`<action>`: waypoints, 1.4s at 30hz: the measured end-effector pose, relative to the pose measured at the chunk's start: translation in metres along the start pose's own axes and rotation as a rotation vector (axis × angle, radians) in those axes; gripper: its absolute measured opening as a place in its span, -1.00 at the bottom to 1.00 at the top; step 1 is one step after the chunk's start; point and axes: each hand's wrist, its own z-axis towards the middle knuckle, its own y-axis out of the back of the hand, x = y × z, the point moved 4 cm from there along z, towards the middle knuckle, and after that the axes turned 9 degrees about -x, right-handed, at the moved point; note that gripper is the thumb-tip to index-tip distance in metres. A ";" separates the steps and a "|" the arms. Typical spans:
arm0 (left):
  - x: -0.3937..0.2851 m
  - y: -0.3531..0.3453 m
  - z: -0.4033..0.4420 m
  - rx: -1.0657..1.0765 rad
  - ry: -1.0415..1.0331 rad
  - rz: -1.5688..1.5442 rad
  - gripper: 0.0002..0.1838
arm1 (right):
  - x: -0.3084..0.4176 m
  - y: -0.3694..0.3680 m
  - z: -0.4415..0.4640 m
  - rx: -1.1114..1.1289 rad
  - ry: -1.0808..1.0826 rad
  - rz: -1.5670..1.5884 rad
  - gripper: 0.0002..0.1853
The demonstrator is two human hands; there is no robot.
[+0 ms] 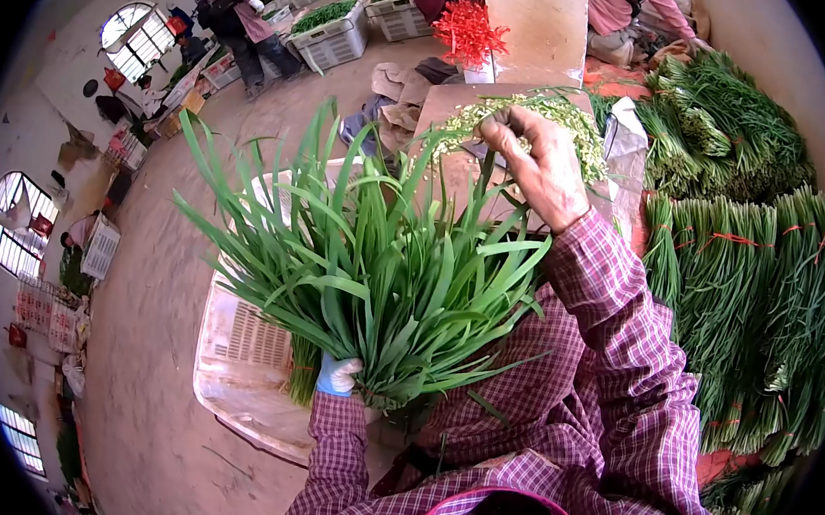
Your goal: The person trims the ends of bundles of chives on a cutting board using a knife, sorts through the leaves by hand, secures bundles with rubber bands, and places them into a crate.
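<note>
My left hand (339, 375), in a light-blue and white glove, is closed around the lower part of a big bunch of garlic chives (383, 265). The long flat leaves fan upward and outward. Above the bunch's right side, my right hand (538, 166) is bare, thumb and fingers pinched together. A dark green chive leaf (487, 167) hangs from its fingertips. Behind the bunch stands a white plastic crate (245, 327), partly covered by the leaves, with more chives (304, 365) inside it.
Cut pale stem pieces (575, 121) lie on a board (457, 103) ahead. Red ties (469, 34) stand bunched at its far end. Tied chive bundles (727, 279) are stacked on my right. Another person (239, 6) stands by filled crates (332, 37); a pink sleeve (659, 12) shows at upper right.
</note>
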 end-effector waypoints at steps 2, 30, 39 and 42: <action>0.000 0.001 -0.003 0.033 0.010 0.008 -0.24 | 0.005 0.002 0.006 -0.040 0.091 0.016 -0.58; 0.001 -0.037 -0.008 0.151 -0.046 0.097 -0.18 | 0.001 -0.023 0.003 -0.175 -0.054 0.133 -0.71; -0.033 -0.038 0.007 -0.151 -0.150 -0.045 -0.51 | -0.075 0.013 -0.043 -0.002 -0.069 -0.283 -0.21; -0.077 -0.082 0.006 -0.345 -0.208 0.015 -0.57 | -0.058 -0.015 -0.105 0.053 -0.109 -0.193 -0.17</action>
